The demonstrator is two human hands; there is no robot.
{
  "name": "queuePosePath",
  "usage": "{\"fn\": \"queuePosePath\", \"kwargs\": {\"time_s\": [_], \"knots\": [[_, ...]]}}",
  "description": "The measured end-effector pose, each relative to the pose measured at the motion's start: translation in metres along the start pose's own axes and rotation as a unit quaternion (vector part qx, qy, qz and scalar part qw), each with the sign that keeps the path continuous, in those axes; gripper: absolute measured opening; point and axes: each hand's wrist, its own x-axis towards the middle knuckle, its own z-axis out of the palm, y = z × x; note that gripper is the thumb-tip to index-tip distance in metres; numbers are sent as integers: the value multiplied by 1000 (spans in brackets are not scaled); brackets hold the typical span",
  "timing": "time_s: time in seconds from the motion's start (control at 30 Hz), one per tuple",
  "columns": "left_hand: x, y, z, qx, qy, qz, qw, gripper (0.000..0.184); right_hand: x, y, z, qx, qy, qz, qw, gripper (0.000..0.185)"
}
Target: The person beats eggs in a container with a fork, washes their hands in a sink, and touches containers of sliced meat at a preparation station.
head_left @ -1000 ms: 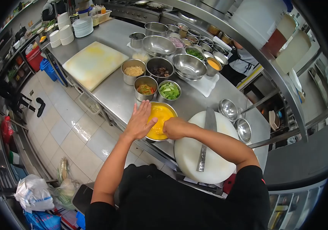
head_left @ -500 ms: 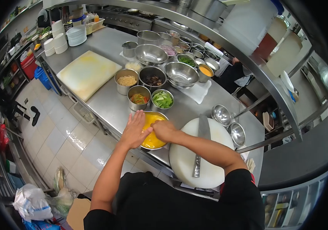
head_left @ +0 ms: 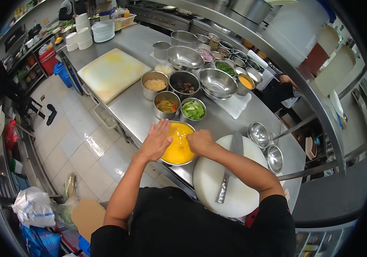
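A metal bowl (head_left: 166, 161) filled with beaten egg (head_left: 179, 147) sits at the near edge of the steel counter. My left hand (head_left: 154, 139) lies along its left rim with fingers stretched out, thumb over the egg. Closed at the right rim is my right hand (head_left: 201, 141); whatever it grips is hidden by the fingers. Just beyond the bowl stand pots of cut greens (head_left: 193, 110) and sliced peppers (head_left: 166, 106). To the right, a cleaver (head_left: 230, 165) rests on a round white chopping board (head_left: 207, 182).
A rectangular white cutting board (head_left: 112, 75) lies at the left. Metal bowls (head_left: 218, 82), a dark-filled pot (head_left: 184, 83) and a pot of noodle-like strands (head_left: 154, 84) stand behind. Two small bowls (head_left: 273, 157) sit right, under an overhead shelf. Another person's arm (head_left: 288, 80) shows across the counter.
My right hand has moved from over the middle of the egg to the bowl's right rim. My left hand stays at the left rim. The whole view has shifted slightly.
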Motion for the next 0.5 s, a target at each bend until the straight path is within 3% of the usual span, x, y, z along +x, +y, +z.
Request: {"fn": "queuePosePath", "kwargs": {"time_s": [0.07, 0.13, 0.27, 0.33, 0.37, 0.47, 0.5], "knots": [[-1, -1, 1, -24, 14, 9, 1000, 68, 7, -5, 11, 25, 26, -2, 999, 19], [-3, -1, 1, -28, 15, 8, 999, 67, 4, -15, 9, 75, -70, 3, 995, 22], [0, -5, 3, -67, 37, 14, 997, 66, 3, -1, 1, 177, -91, -55, 978, 23], [0, -5, 3, -76, 43, 14, 996, 66, 3, -3, -13, 133, -118, 72, 982, 25], [-1, -5, 3, -78, 53, 15, 995, 66, -1, -5, -14, 135, -127, 77, 980, 25], [0, -9, 3, -97, 62, 26, 993, 66, -4, 2, -14, 199, -172, -52, 963, 22], [0, -10, 3, -104, 57, 24, 993, 66, -4, 4, -13, 202, -179, -48, 962, 22]]}}
